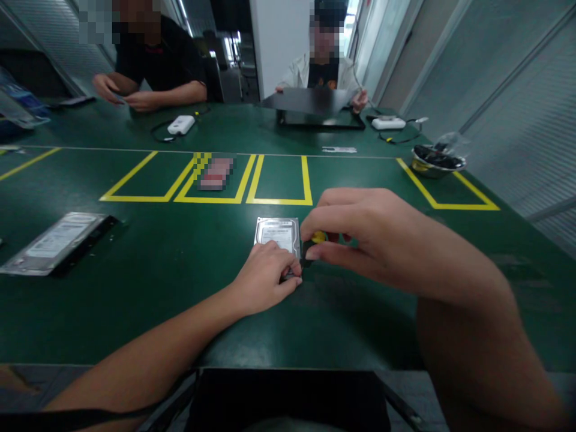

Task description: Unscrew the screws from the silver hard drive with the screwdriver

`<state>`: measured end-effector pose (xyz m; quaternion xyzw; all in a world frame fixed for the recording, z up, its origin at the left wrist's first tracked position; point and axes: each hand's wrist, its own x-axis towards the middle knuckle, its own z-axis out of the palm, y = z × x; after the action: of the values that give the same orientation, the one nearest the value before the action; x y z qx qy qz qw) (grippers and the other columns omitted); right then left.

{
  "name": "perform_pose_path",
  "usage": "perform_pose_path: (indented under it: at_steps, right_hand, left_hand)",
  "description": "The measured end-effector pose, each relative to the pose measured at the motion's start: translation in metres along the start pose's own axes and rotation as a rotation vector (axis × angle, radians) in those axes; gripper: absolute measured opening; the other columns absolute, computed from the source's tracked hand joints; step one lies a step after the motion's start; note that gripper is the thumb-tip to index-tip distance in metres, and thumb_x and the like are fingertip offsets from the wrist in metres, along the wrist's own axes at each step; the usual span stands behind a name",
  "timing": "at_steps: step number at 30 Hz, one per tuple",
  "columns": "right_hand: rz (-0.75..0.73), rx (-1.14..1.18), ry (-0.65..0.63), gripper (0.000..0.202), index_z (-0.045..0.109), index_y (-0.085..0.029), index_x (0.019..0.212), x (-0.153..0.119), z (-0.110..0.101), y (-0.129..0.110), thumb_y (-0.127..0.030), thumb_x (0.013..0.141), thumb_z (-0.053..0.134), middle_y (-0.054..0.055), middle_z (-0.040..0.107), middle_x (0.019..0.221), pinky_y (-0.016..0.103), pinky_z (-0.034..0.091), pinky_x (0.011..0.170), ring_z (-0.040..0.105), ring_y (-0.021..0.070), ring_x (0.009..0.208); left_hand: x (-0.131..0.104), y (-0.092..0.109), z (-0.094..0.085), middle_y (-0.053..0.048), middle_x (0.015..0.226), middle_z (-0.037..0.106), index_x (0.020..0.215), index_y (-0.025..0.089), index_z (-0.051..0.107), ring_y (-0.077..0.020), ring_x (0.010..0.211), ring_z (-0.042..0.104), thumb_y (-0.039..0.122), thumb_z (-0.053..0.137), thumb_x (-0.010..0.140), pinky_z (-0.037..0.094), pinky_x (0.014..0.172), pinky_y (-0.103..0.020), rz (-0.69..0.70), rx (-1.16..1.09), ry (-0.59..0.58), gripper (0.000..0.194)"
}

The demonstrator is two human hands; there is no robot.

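Note:
A small silver hard drive [276,231] with a white label lies on the green table in front of me. My left hand [267,276] is closed over its near end, thumb and fingers at the near right corner. My right hand [360,231] is at the drive's right edge, pinching a short black-and-yellow tool [318,237]. The fingers hide most of that tool, so its exact kind does not show. A larger hard drive [56,240] with a white label lies farther left, beside a dark strip along its right edge.
Yellow tape outlines [279,201] mark the table; a blurred pink item [216,174] lies in one. A bowl of dark items [436,162] stands at right. Across the table, one person [153,66] has hands together; another [321,72] holds a dark panel [310,101]. White devices with cables [181,125] lie nearby.

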<state>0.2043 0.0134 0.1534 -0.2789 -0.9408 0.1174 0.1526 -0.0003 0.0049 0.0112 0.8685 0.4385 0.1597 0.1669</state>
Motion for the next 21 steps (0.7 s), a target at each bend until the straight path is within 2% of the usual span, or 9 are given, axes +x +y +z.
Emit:
perform_pose_path:
  at_steps: [6, 15, 21]
  right_hand:
    - [-0.071, 0.09, -0.014, 0.013, 0.068, -0.016, 0.089, 0.0017, 0.0038, 0.0005, -0.011, 0.089, 0.056, 0.004, 0.06, 0.089, 0.026, 0.037, 0.068, 0.052, 0.0133, 0.078]
    - [-0.048, 0.072, -0.036, 0.018, 0.068, -0.016, 0.091, -0.0003, -0.001, 0.0004, -0.011, 0.089, 0.052, 0.005, 0.064, 0.097, 0.029, 0.042, 0.079, 0.057, 0.0164, 0.089]
    - [-0.034, 0.06, -0.042, 0.022, 0.067, -0.018, 0.098, -0.0015, -0.0027, 0.0025, -0.009, 0.09, 0.049, 0.005, 0.066, 0.096, 0.029, 0.043, 0.076, 0.058, 0.0169, 0.087]
  left_hand:
    - [-0.0001, 0.0003, 0.0005, -0.003, 0.082, 0.064, 0.081, 0.02, 0.062, -0.0234, 0.087, 0.052, 0.034, 0.062, 0.084, 0.034, 0.079, -0.039, 0.015, 0.012, 0.025, 0.014]
    - [0.001, 0.0015, -0.004, -0.002, 0.078, 0.062, 0.08, 0.02, 0.062, -0.0221, 0.084, 0.051, 0.033, 0.062, 0.084, 0.032, 0.076, -0.037, -0.009, -0.004, -0.019, 0.014]
    - [0.0004, 0.0014, -0.0047, -0.001, 0.074, 0.061, 0.082, 0.021, 0.064, -0.0214, 0.084, 0.051, 0.031, 0.064, 0.083, 0.031, 0.076, -0.036, -0.025, -0.042, -0.034, 0.01]
